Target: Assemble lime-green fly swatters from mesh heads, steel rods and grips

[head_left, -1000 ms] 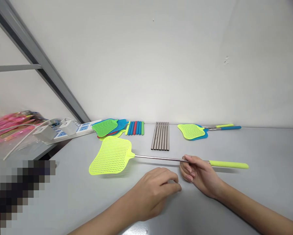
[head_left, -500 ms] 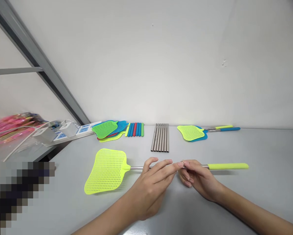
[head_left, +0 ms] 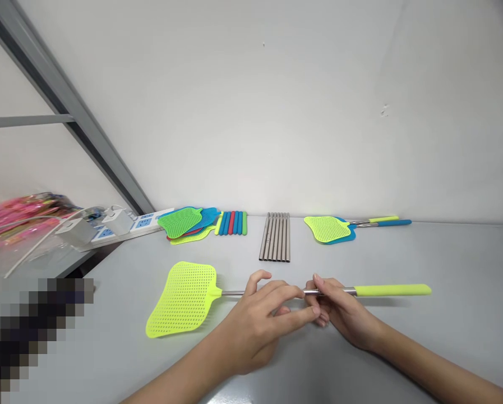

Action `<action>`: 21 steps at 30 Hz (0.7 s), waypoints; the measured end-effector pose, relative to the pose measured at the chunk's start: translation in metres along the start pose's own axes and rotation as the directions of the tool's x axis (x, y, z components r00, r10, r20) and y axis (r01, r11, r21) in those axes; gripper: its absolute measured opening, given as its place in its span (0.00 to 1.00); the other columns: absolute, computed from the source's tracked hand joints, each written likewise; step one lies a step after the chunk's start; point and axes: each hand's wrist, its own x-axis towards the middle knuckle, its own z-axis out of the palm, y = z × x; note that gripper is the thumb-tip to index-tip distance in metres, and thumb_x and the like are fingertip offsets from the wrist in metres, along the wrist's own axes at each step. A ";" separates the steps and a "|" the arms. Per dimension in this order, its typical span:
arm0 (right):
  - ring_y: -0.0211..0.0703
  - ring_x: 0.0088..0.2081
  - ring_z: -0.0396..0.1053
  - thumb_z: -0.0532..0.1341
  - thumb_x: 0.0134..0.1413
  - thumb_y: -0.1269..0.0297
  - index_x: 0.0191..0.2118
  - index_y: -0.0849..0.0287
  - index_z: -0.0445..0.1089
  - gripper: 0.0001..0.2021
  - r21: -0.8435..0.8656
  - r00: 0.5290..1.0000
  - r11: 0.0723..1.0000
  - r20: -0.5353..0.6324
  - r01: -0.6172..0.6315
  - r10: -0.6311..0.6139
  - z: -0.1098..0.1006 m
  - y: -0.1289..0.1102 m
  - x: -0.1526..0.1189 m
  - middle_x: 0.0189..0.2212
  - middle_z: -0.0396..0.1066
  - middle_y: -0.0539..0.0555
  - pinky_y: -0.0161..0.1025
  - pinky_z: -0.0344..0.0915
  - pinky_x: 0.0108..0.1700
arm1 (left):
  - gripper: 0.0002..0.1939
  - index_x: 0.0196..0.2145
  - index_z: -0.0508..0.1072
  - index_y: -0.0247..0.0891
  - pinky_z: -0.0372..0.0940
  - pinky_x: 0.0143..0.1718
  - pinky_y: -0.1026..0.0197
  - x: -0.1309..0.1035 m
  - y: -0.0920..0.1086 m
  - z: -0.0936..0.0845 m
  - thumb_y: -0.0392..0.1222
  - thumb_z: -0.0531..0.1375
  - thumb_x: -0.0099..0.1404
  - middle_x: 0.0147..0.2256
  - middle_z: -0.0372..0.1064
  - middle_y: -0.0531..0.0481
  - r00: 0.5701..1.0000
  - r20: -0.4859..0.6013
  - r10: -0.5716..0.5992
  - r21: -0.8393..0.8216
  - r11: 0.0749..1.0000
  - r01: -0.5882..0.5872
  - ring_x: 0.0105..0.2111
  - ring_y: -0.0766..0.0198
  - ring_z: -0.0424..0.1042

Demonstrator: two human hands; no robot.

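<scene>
Bare left hand [head_left: 257,325], bare right hand [head_left: 346,307], slim fingers [head_left: 295,321], bare forearms [head_left: 423,358]

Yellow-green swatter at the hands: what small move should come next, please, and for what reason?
Probably the left hand should close its spread fingers around the metal shaft. The right hand pinches that shaft on the side of the yellow-green handle, while the broad mesh head is at the opposite end, so a firmer left grip would likely steady it.

From my remote seat I see a smooth grey tabletop [head_left: 465,269] carrying overlapping, perforated multicoloured plastic paddles [head_left: 179,223], slim blue, red and green rods [head_left: 231,223], parallel silver metal tubes [head_left: 276,238], and yellow and blue metal-shafted swatters [head_left: 327,229].
</scene>
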 end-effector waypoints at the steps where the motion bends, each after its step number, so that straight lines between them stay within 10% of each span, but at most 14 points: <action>1: 0.33 0.17 0.50 0.50 0.55 0.54 0.18 0.62 0.61 0.21 -0.002 1.000 1.000 -0.001 0.002 -0.002 0.000 0.000 0.000 0.13 0.52 0.46 0.33 0.48 0.22 | 0.23 0.50 0.59 0.43 0.50 0.47 0.51 0.000 0.000 -0.001 0.27 0.45 0.59 0.44 0.64 0.47 1.000 0.010 -0.013 -0.008 1.000 0.013 0.42 0.64 0.62; 12: 0.34 0.18 0.52 0.47 0.53 0.47 0.18 0.62 0.61 0.25 -0.203 1.000 0.979 0.032 0.005 0.001 0.003 -0.003 -0.002 0.14 0.52 0.47 0.34 0.49 0.24 | 0.24 0.51 0.59 0.38 0.63 0.33 0.63 -0.005 -0.004 0.015 0.25 0.50 0.57 0.38 0.64 0.46 0.991 -0.122 -0.060 0.058 0.996 0.067 0.35 0.66 0.63; 21: 0.34 0.19 0.54 0.46 0.56 0.55 0.19 0.62 0.60 0.21 -0.254 0.996 0.966 0.062 -0.049 0.067 0.017 -0.002 -0.009 0.14 0.53 0.47 0.33 0.48 0.23 | 0.09 0.40 0.66 0.37 0.55 0.19 0.67 -0.003 -0.004 0.015 0.38 0.51 0.62 0.21 0.62 0.55 0.984 -0.176 -0.037 0.280 0.956 0.087 0.20 0.70 0.60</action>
